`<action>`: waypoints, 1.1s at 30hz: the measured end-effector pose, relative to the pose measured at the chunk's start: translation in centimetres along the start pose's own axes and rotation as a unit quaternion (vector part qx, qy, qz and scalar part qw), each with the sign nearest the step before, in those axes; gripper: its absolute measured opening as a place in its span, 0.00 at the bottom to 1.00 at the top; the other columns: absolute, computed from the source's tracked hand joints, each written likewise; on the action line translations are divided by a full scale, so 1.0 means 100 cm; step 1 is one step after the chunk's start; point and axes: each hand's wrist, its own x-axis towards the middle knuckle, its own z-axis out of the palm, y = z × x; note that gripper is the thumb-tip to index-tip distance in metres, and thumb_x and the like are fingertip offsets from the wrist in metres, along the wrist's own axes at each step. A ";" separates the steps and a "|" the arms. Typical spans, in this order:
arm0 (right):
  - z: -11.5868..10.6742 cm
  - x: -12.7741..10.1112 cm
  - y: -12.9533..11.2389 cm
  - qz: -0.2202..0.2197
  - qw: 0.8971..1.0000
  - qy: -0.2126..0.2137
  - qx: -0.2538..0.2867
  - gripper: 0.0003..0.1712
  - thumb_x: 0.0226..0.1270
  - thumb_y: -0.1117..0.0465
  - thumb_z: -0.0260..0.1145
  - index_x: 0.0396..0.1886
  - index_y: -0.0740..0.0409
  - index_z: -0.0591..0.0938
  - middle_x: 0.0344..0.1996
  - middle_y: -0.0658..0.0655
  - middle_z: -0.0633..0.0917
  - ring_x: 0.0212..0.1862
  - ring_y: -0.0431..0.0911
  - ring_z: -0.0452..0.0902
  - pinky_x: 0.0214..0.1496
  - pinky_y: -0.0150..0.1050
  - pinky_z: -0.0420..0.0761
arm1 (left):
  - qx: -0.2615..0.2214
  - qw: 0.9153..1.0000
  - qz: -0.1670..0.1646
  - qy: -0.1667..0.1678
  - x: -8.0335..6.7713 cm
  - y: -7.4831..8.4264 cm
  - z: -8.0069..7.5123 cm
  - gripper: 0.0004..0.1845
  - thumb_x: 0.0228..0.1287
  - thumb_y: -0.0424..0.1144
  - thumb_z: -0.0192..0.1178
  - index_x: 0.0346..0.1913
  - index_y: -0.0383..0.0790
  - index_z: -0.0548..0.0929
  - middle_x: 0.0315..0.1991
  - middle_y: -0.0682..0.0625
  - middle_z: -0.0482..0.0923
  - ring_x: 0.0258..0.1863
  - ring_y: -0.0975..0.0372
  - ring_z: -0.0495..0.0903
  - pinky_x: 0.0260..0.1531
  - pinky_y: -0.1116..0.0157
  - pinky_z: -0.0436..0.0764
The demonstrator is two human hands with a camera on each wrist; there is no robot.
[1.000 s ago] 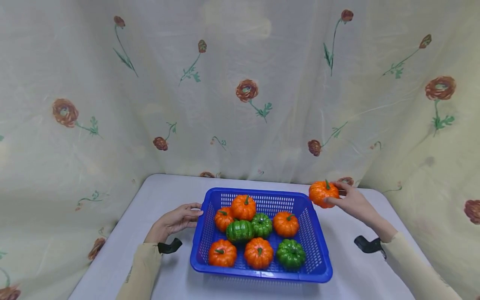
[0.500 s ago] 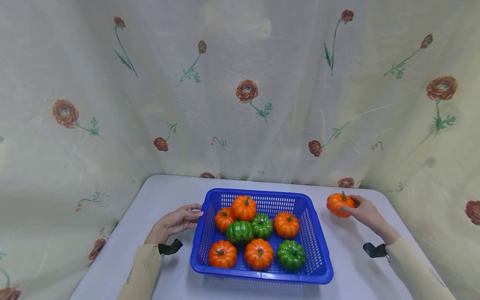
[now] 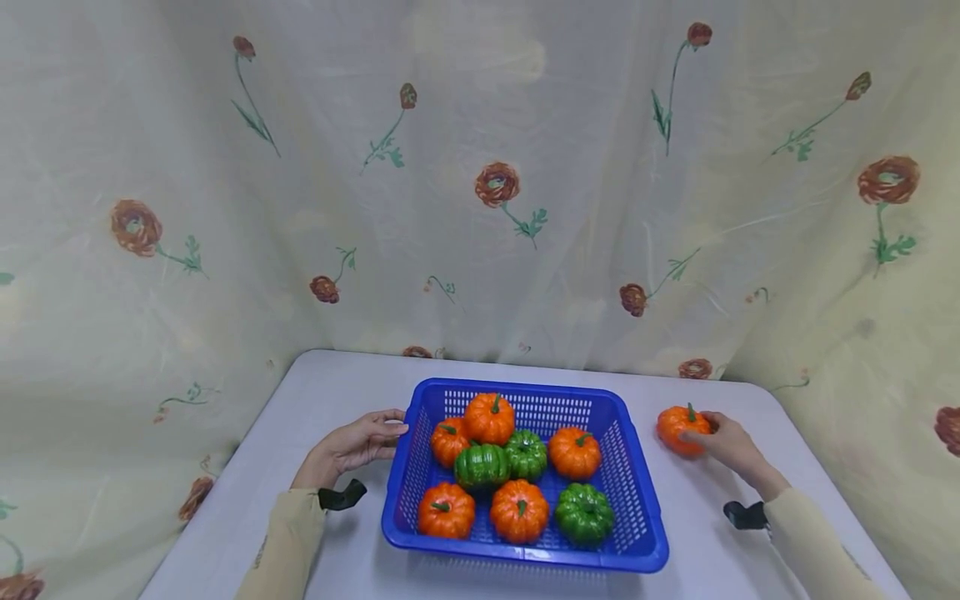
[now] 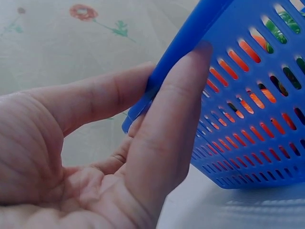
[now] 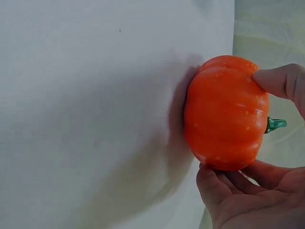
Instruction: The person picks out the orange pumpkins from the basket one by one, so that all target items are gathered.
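Since the earlier frames, the orange pumpkin (image 3: 675,427) has been carried outward and lowered toward the bench (image 3: 701,533). In the head view, it is held by the right hand (image 3: 735,447) beside the blue basket (image 3: 525,554); whether the bench is touched cannot be told. In the left wrist view, the basket is pinched at its rim by the left hand (image 4: 102,157). In the right wrist view, the pumpkin is spanned by thumb and fingers; it is judged light, stiff and slick, best gripped across its sides.

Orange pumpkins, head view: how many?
6: one pumpkin in the right hand, five in the blue basket: two back left, one right, two front. More may be hidden.
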 end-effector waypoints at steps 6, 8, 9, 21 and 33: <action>0.000 -0.001 -0.001 -0.001 1.000 0.003 -0.002 0.50 0.60 0.41 0.58 0.62 0.79 0.53 0.58 0.80 0.59 0.56 0.69 0.58 0.57 0.63 0.64 | -0.005 1.000 -0.002 0.001 0.001 0.001 -0.002 0.22 0.65 0.32 0.52 0.58 0.35 0.59 0.43 0.43 0.78 0.40 0.58 0.80 0.40 0.64 0.81; -0.003 -0.001 -0.004 -0.008 1.000 0.007 -0.002 0.50 0.60 0.42 0.59 0.62 0.79 0.53 0.58 0.79 0.59 0.57 0.69 0.58 0.57 0.63 0.64 | -0.006 1.000 -0.002 0.002 0.001 0.001 -0.002 0.22 0.65 0.32 0.52 0.58 0.35 0.59 0.43 0.44 0.78 0.39 0.58 0.80 0.40 0.64 0.81; -0.004 -0.001 -0.006 -0.012 1.000 0.010 -0.001 0.49 0.60 0.42 0.59 0.62 0.78 0.53 0.58 0.79 0.59 0.57 0.69 0.58 0.57 0.62 0.65 | -0.006 1.000 -0.002 0.002 0.001 0.001 -0.002 0.22 0.65 0.32 0.52 0.58 0.35 0.59 0.43 0.44 0.78 0.39 0.58 0.80 0.40 0.64 0.81; -0.022 -0.020 -0.061 -0.117 0.992 0.048 -0.010 0.47 0.57 0.43 0.63 0.63 0.72 0.58 0.59 0.75 0.64 0.59 0.69 0.60 0.52 0.60 0.72 | -0.004 1.000 -0.006 -0.023 -0.006 0.007 0.009 0.22 0.65 0.32 0.51 0.59 0.34 0.57 0.43 0.44 0.77 0.40 0.59 0.80 0.42 0.64 0.80; 0.003 -0.045 -0.133 -0.222 0.975 -0.010 -0.006 0.39 0.54 0.50 0.68 0.58 0.70 0.66 0.54 0.70 0.73 0.55 0.62 0.70 0.54 0.54 0.73 | -0.010 1.000 -0.007 -0.018 -0.001 0.001 0.001 0.20 0.66 0.31 0.50 0.57 0.36 0.58 0.42 0.45 0.78 0.40 0.59 0.80 0.41 0.64 0.81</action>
